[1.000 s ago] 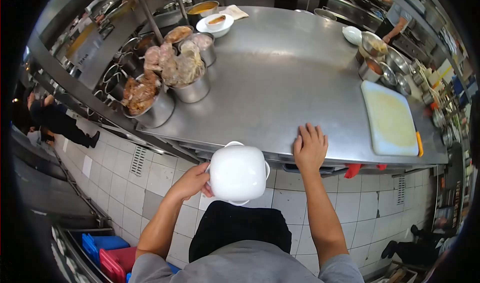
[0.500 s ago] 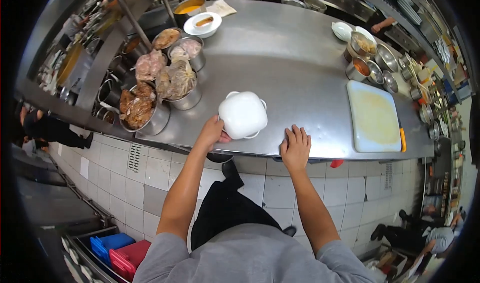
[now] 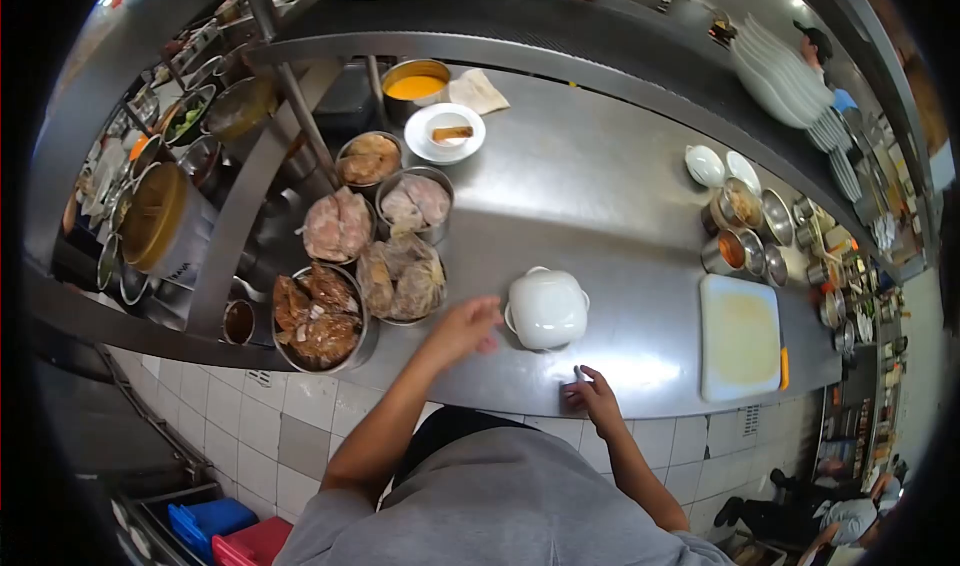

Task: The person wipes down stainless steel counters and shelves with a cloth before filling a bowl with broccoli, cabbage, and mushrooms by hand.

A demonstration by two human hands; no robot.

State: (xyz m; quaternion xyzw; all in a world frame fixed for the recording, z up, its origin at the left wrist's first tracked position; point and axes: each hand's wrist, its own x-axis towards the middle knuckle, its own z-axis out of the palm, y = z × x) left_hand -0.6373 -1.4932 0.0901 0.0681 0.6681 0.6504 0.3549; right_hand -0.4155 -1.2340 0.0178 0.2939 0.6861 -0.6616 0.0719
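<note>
Lateral passage runs along the worktop [image 3: 640, 256] from the white handled dish [image 3: 548, 309] to the cutting board [image 3: 740, 336]. The left hand [image 3: 465, 330] occupies the gap between the dish and the metal pots [image 3: 367, 338], which obstruct leftward travel. An overhead shelf [image 3: 450, 16] restricts access from above at the far side.

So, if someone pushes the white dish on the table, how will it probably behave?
The white dish looks like glazed ceramic from its gloss, so it is probably stiff and may chip if knocked. Domed side up on the smooth table, it would likely slide rather than roll. Its shiny, rounded sides could feel slippery.
</note>
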